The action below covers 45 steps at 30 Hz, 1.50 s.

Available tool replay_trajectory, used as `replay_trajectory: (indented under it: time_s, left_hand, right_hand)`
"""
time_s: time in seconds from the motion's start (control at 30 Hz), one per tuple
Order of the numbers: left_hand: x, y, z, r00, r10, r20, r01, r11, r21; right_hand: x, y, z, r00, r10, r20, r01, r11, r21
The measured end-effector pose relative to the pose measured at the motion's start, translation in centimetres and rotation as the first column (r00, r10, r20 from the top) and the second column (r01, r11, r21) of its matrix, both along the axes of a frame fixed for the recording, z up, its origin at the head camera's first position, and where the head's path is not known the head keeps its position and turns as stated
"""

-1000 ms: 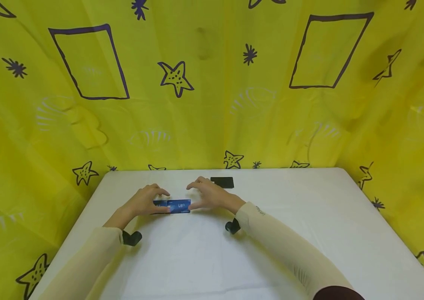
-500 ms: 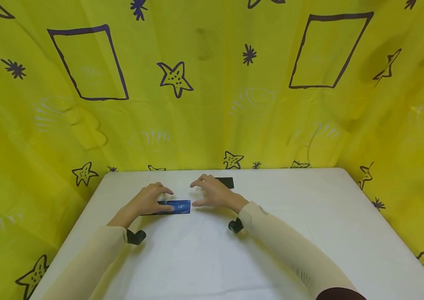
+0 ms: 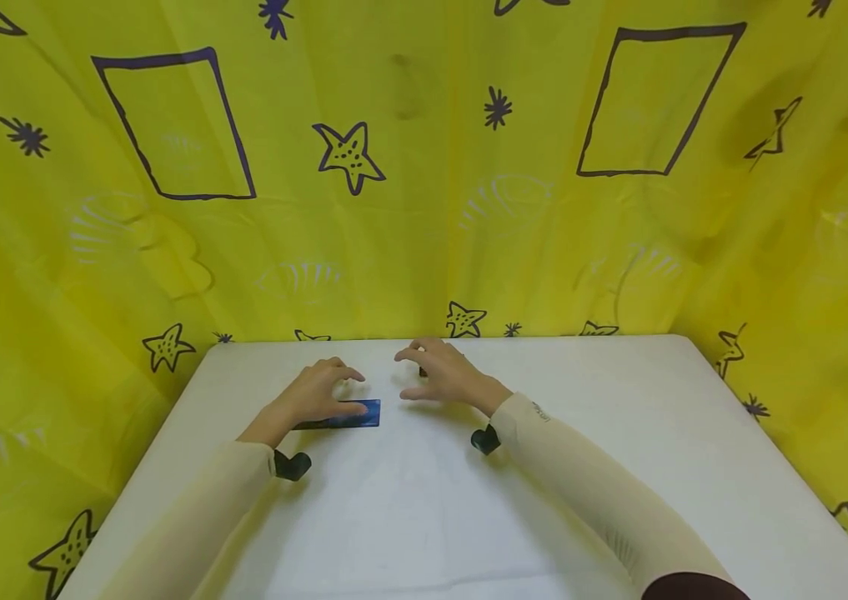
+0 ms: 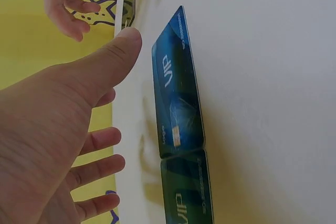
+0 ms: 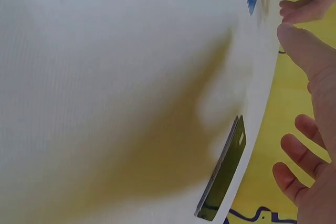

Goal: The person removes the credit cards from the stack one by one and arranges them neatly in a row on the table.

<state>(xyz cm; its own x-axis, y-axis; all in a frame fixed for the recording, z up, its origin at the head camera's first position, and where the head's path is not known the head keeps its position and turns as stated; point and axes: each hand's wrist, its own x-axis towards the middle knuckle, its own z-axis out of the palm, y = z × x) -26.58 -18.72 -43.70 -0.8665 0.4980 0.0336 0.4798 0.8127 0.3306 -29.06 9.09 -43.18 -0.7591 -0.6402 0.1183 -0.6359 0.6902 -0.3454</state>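
Note:
A blue card marked VIP (image 4: 176,85) lies on the white table, end to end with a second, darker green-blue VIP card (image 4: 186,187). Over them hovers my left hand (image 3: 316,392), thumb and fingers apart, overlapping most of the pair in the head view; its wrist view shows a gap between thumb and cards. Farther right, my right hand (image 3: 448,372) is raised above the table, its relaxed fingers spread around nothing. Below it, a small dark stack of cards (image 5: 227,169) sits near the back edge, mostly hidden by that hand in the head view.
The white-covered table (image 3: 408,517) ends at a yellow curtain (image 3: 424,233) with starfish drawings, which also rises along both sides. Dark wrist-camera mounts (image 3: 292,467) stick out beneath both sleeves.
Both hands have shifted right and slightly toward the back. The right hand has left the blue card's end and now covers most of the dark stack. The cards stay in place.

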Motion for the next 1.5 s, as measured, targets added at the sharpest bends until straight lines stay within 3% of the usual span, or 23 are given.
replay_trajectory:
  time_s: [0.3,0.9,1.1,1.27,1.5]
  left_hand:
    - [-0.9,1.8,0.0,1.0,-0.003,0.001,0.003,1.0,0.011]
    - [-2.4,4.8,-0.1,1.0,0.019,-0.012,-0.018,0.995,0.098]
    - [-3.1,5.9,-0.3,0.999,0.043,0.031,-0.046,0.992,0.117]
    - [-3.7,7.2,-0.5,0.998,0.023,0.062,-0.031,0.991,0.13]
    - [-4.5,9.1,-0.6,0.996,0.03,0.081,-0.04,0.991,0.129]
  right_hand:
    - [-0.6,2.1,0.4,0.999,-0.047,-0.027,0.047,0.999,0.001]
    - [-1.3,6.6,0.6,0.991,-0.12,0.052,0.122,0.992,-0.037]
    - [-1.9,7.5,0.3,0.99,-0.119,0.074,0.122,0.992,-0.027]
    - [-2.2,8.0,0.2,0.986,-0.127,0.107,0.131,0.991,-0.031]
    - [-2.9,8.4,-0.4,0.97,-0.164,0.181,0.174,0.984,-0.041]
